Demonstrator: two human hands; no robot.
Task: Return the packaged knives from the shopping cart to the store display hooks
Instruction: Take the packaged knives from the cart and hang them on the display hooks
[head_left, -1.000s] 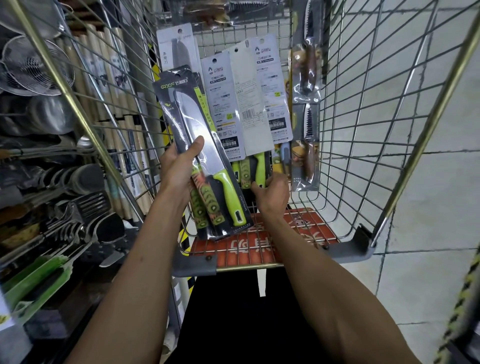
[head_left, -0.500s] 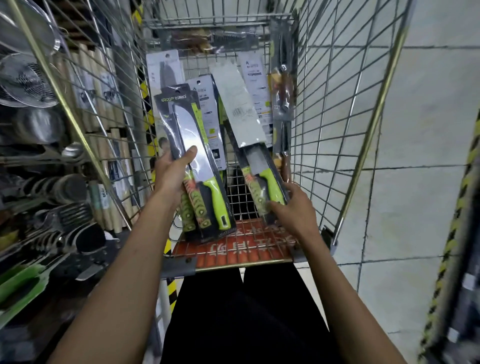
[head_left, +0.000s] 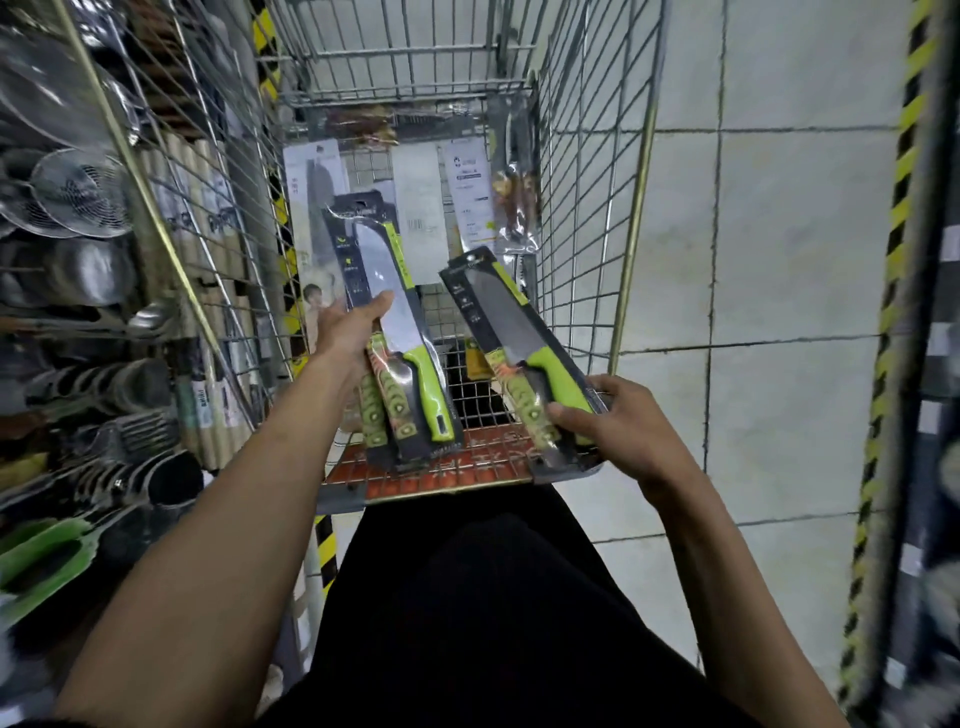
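At the left, the shelf (head_left: 78, 192) of metal utensils stands just beside the cart (head_left: 587, 182). I cannot make out any display hooks for knives there. The left hand (head_left: 349, 332) still holds its stack (head_left: 387, 291) of knife packs upright over the near end of the cart. Its thumb lies across the front and the other fingers are hidden behind, the same grip as a second ago.

The change is on the right side. The right hand (head_left: 618, 431) was reaching among the packs leaning in the cart a second ago. Now its fingers are curled round the handle end of one pack (head_left: 498, 317), and it has lifted the pack free, tilted, with its face turned up. Other packs (head_left: 421, 197) remain leaning at the far end.

I judge that one more knife is out of the cart and both hands are loaded. Carrying them to the hooks has not yet begun.
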